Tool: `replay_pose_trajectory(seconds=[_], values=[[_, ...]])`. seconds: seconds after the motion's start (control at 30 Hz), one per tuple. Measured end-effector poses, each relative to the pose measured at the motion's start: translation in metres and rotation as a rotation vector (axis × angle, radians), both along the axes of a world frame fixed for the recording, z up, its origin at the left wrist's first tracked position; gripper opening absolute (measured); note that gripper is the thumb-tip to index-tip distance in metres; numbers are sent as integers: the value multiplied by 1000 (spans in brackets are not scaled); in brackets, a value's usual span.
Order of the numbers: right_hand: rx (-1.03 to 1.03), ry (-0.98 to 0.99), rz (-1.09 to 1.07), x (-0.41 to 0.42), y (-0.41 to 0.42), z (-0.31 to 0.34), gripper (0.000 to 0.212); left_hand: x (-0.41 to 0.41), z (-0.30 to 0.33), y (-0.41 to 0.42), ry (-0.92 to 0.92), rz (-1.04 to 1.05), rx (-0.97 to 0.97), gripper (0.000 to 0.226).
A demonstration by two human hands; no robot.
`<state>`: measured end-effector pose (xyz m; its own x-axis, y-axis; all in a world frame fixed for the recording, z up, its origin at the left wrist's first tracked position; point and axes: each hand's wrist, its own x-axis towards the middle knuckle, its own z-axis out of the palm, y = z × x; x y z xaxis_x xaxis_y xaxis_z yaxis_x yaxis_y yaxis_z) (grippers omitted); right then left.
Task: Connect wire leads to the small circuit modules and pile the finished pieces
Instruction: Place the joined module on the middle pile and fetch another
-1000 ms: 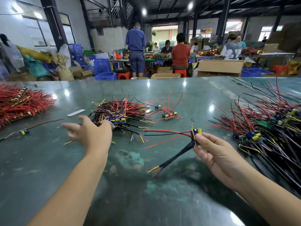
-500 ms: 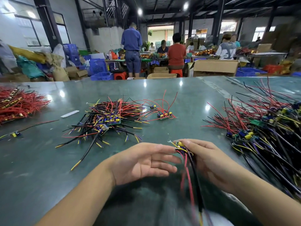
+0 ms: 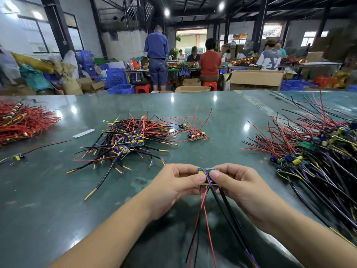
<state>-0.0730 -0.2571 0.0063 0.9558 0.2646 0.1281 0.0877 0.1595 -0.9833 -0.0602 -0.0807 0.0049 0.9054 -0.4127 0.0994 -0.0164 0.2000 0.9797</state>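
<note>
Red and black wire leads [image 3: 210, 219] hang toward the bottom edge of the frame from a small circuit module [image 3: 207, 171] held in the lower centre. The left hand [image 3: 173, 186] pinches the module's left end between thumb and curled fingers. The right hand [image 3: 237, 182] pinches its right end the same way; the two thumb tips sit just beside each other on top of the module. Both hands are above the green table [image 3: 48, 200].

Beyond the hands, in the middle of the frame, lies a pile of wired modules [image 3: 127, 140] with black, red and yellow-tipped leads fanned outward. Just right of it lies a smaller group of modules with red leads [image 3: 195, 134]. A large heap of wired modules [image 3: 313, 151] fills the right side. At the left edge lie a single module [image 3: 18, 157] and, farther back, a bundle of red wires [image 3: 23, 120]. A white strip [image 3: 83, 133] lies left of the middle pile.

Beyond the table, in the upper part of the frame, cardboard boxes [image 3: 257, 80] and blue crates [image 3: 116, 78] stand around several people at benches.
</note>
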Motion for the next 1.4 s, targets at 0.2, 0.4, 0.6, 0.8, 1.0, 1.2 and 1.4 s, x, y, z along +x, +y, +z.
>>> replay_pose_trajectory(seconds=[0.2,0.4,0.6,0.8,1.0,1.2,1.4], values=[[67,-90,24,0,-4,2,35,0,-3,0,-72,-67,-60,25],[163,16,-117,9,-7,0,32,9,0,0,15,75,-194,25],[-678,-141,-464,21,-18,-17,22,15,4,7,5,448,-231,27],[-575,-210,-403,21,-22,-8,9,20,11,17,-36,726,-437,21],[-731,-369,-419,15,-18,-7,22,19,14,17,20,690,-532,24],[-577,-417,-235,1,0,0,33,6,6,-3,153,295,-355,18],[-488,-415,-296,0,5,-2,55,-5,2,-18,-104,212,44,17]])
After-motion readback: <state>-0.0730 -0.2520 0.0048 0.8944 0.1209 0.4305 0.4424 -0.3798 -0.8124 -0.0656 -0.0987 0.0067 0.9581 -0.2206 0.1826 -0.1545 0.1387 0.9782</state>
